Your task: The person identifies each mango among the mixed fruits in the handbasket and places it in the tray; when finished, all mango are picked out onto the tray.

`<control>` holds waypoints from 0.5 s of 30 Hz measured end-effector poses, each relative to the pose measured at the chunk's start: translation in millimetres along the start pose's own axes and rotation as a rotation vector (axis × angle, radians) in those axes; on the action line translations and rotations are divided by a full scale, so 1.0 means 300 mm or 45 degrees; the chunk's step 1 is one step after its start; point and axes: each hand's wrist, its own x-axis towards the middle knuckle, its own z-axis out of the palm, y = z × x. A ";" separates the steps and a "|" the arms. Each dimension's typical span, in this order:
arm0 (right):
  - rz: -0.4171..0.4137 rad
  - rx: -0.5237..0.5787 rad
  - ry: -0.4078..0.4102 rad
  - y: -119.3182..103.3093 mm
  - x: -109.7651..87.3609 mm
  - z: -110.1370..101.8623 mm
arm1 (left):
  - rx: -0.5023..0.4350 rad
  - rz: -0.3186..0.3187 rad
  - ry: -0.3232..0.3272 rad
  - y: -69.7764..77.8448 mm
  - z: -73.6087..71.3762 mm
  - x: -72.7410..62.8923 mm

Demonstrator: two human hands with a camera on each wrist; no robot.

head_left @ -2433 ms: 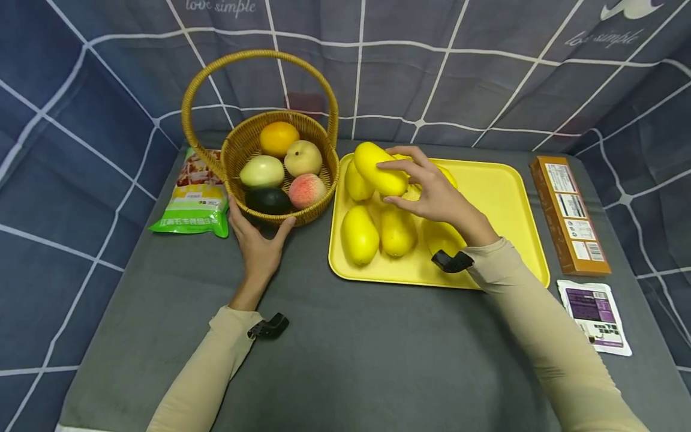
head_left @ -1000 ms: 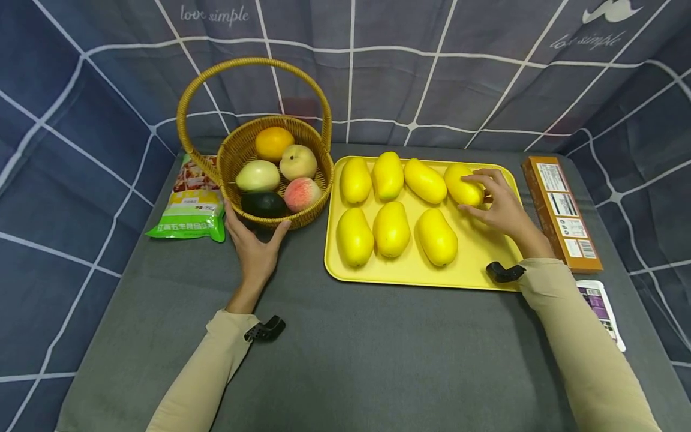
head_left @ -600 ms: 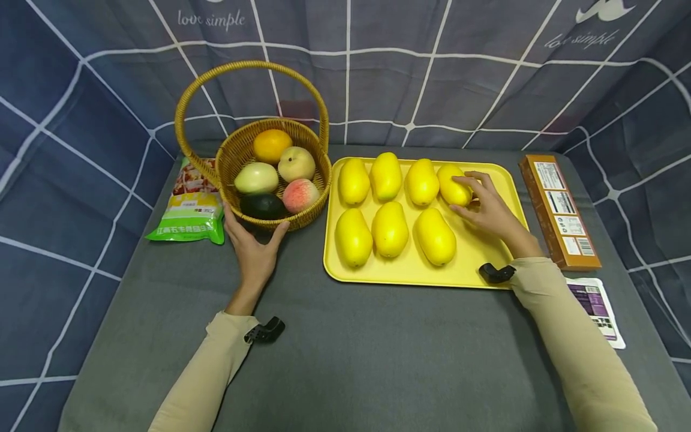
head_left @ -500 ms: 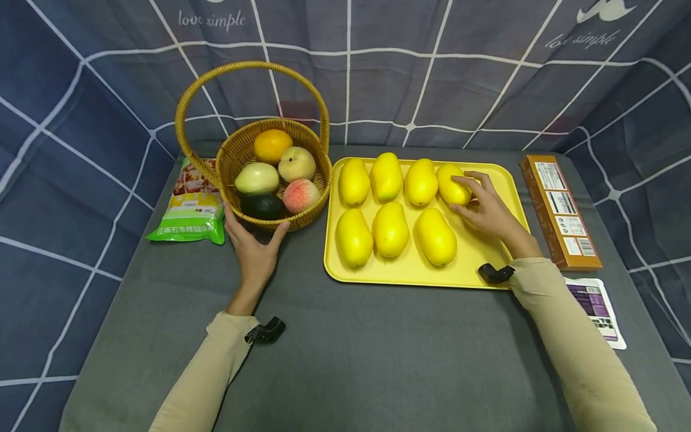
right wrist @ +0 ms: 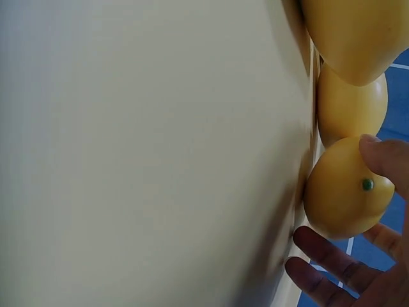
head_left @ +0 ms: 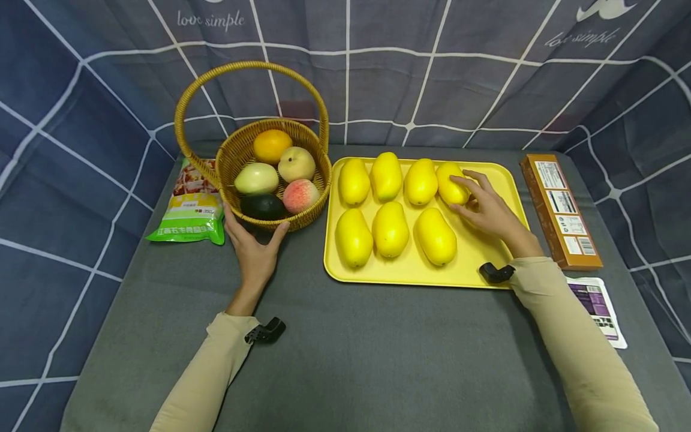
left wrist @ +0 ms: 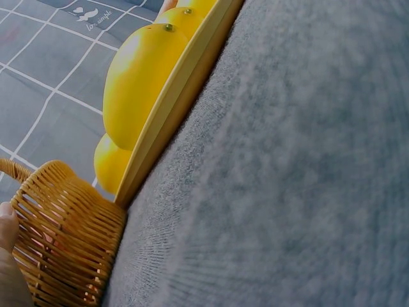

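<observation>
Several yellow mangoes lie in two rows on a yellow tray [head_left: 486, 273]. My right hand [head_left: 488, 207] has its thumb and fingers around the rightmost mango of the back row [head_left: 452, 183]; in the right wrist view the thumb lies on this mango [right wrist: 348, 188] near its green stem spot. To the left stands a wicker basket [head_left: 229, 159] with a tall handle. My left hand [head_left: 254, 255] rests against the basket's front, thumb and fingers spread. In the basket lie an orange mango [head_left: 272, 146], two pale fruits, a pink peach [head_left: 300, 195] and a dark green avocado [head_left: 263, 206].
A green and red snack bag [head_left: 191, 207] lies left of the basket, partly behind its handle. Right of the tray are a long brown box [head_left: 561, 213] and a white and purple packet [head_left: 596, 309], partly hidden by the right sleeve. A grid-patterned curtain [head_left: 378, 78] hangs behind.
My right hand has moved from a mango held over the tray's left part to the back row's right end. The last two back-row mangoes have shifted left and straightened. My left hand has stayed.
</observation>
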 end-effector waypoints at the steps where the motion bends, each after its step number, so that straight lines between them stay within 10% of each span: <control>1: 0.002 -0.007 0.001 0.002 -0.002 0.000 | 0.000 0.001 -0.002 0.000 0.001 0.001; 15: 0.023 0.050 0.011 -0.005 -0.067 -0.006 | 0.040 -0.104 -0.086 -0.006 -0.021 -0.008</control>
